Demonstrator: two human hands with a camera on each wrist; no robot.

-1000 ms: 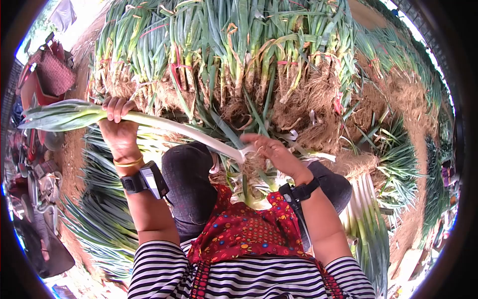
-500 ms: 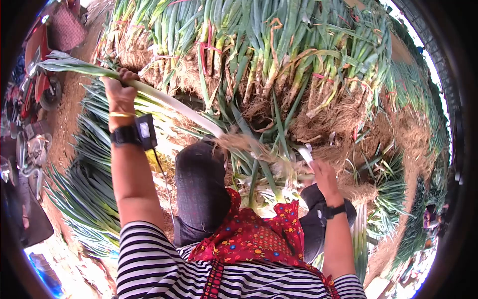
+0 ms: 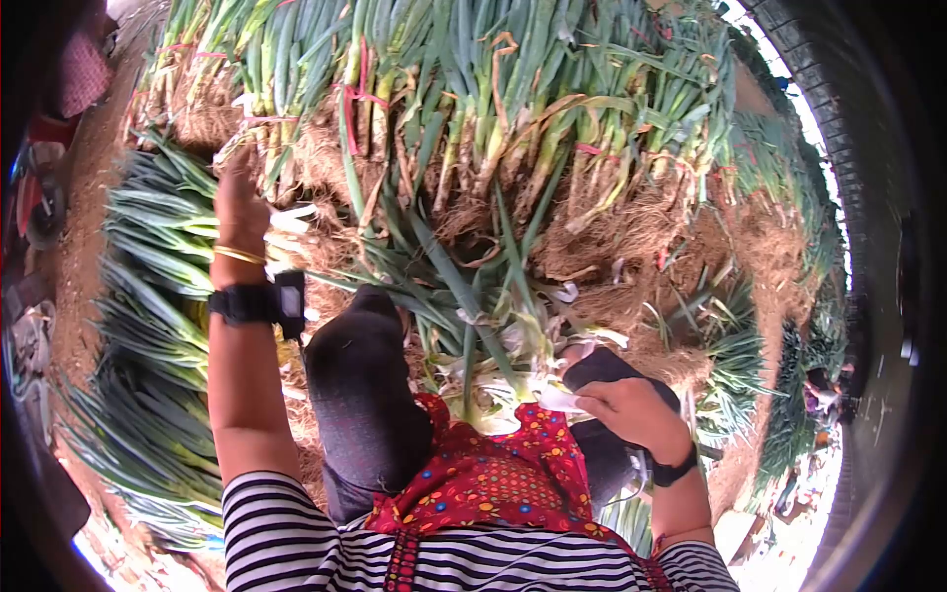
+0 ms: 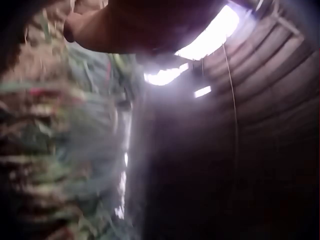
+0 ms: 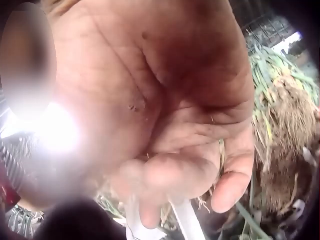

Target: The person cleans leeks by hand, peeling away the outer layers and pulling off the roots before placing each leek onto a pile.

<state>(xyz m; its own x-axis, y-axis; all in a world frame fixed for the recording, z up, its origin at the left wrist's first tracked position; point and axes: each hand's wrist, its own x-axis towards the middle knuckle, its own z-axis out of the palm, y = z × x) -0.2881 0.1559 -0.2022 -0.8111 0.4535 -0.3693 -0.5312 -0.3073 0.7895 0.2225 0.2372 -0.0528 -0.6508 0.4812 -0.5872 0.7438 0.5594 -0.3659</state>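
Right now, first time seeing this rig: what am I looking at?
No machine here: these are a person's bare left hand and right hand. The wide picture comes from the head, looking down; the other two come from the wrists. Tied bundles of rooted green stalks are packed ahead; more long green leaves lie on the person's left, with pale scraps in front. The right hand holds a pale strip; whether the left holds anything, I can't tell.

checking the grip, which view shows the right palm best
Right wrist view: the right hand fills much of it, palm showing. Head shows its back and the white strip it pinches; left wrist doesn't show it.
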